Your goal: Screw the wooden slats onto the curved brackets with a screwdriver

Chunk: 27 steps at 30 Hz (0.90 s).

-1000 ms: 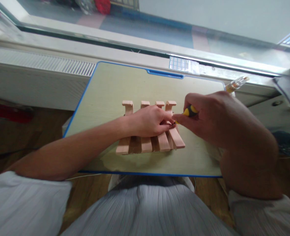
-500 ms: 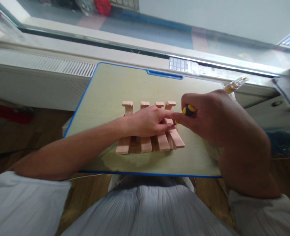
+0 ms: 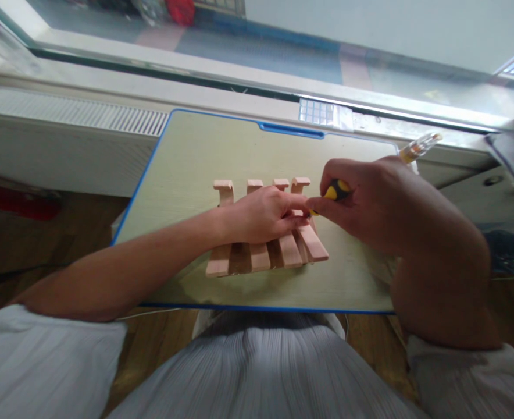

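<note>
A wooden slatted piece (image 3: 260, 256), made of several pale slats with curled far ends, lies in the middle of a small table (image 3: 222, 145). My left hand (image 3: 268, 215) rests across it from the left and grips it, its thumb and forefinger reaching to the rightmost slat. My right hand (image 3: 361, 198) is closed around a screwdriver (image 3: 336, 190) with a yellow and black handle. The tool slants down to the left, its lower end by my left fingertips. Fingers hide its tip and whatever it touches.
The table has a blue rim and a blue slot (image 3: 292, 131) at its far edge. Behind it are a radiator (image 3: 139, 122) and a windowsill with a clear grid-like plastic item (image 3: 316, 112). A clear and yellow bottle-like object (image 3: 418, 148) shows beyond my right wrist.
My right hand has shifted slightly, and more of the screwdriver's yellow handle shows. The slatted piece and my left hand have hardly moved.
</note>
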Each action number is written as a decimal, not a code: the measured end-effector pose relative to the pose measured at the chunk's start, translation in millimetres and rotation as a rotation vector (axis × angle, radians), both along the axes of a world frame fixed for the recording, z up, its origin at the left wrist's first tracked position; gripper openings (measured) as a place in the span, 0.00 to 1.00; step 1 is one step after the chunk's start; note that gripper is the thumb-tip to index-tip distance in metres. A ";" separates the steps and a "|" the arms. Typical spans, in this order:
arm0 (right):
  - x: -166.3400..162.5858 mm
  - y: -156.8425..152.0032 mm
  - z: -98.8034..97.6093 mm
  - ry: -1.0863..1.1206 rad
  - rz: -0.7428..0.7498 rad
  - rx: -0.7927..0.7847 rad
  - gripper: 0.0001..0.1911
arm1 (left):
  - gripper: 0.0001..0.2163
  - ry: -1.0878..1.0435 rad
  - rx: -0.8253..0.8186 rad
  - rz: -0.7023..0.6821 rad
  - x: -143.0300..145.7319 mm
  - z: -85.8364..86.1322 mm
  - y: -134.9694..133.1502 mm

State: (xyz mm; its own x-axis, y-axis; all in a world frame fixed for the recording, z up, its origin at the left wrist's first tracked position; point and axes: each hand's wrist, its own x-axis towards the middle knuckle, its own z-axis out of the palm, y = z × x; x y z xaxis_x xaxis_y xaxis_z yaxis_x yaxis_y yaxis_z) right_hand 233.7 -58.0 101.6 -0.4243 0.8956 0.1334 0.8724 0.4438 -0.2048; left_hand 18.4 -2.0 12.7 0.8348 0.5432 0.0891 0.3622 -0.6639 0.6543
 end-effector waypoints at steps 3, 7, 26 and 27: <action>-0.6 0.6 0.3 0.012 0.013 -0.021 0.15 | 0.12 -0.001 -0.013 0.004 0.1 -0.6 -0.4; -3.1 -0.2 2.3 -0.009 0.034 -0.050 0.15 | 0.12 -0.010 -0.050 0.011 0.2 -0.1 -0.9; 9.9 -17.1 33.1 -0.022 0.170 0.011 0.16 | 0.09 -0.056 -0.112 -0.002 -0.7 -0.2 -0.7; 10.4 -17.7 33.9 -0.010 0.172 0.015 0.16 | 0.09 -0.061 -0.116 -0.002 -0.5 -0.3 -0.6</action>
State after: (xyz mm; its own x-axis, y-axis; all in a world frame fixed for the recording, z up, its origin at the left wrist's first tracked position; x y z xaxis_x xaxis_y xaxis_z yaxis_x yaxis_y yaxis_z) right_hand 244.1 -75.6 135.5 -0.5728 0.8074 0.1415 0.7851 0.5900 -0.1884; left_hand 17.9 -2.7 12.4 0.8310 0.5510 0.0767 0.3177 -0.5833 0.7476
